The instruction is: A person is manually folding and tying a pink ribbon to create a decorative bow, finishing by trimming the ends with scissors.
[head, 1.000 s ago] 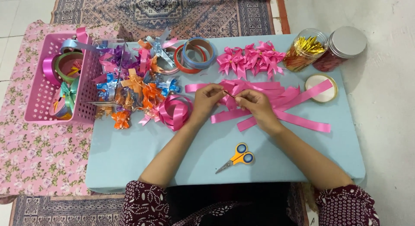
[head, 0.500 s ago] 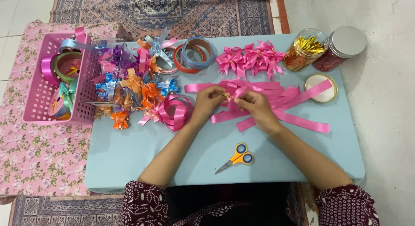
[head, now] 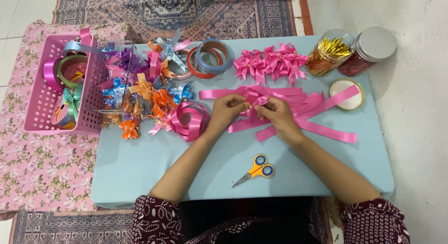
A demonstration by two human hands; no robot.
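A low table point(head: 140, 178) with a pale blue top stood at the centre of the view, its long edge facing the camera. It rested on a patterned rug point(head: 177, 10) in dark blue, grey and cream tones with a red-orange border; the rug showed beyond the far edge and again at the near corners. A pink floral cloth point(head: 42, 164) lay on the floor to the left. Pale floor tiles point(head: 415, 113) extended to the right. Lighting was even and diffuse.
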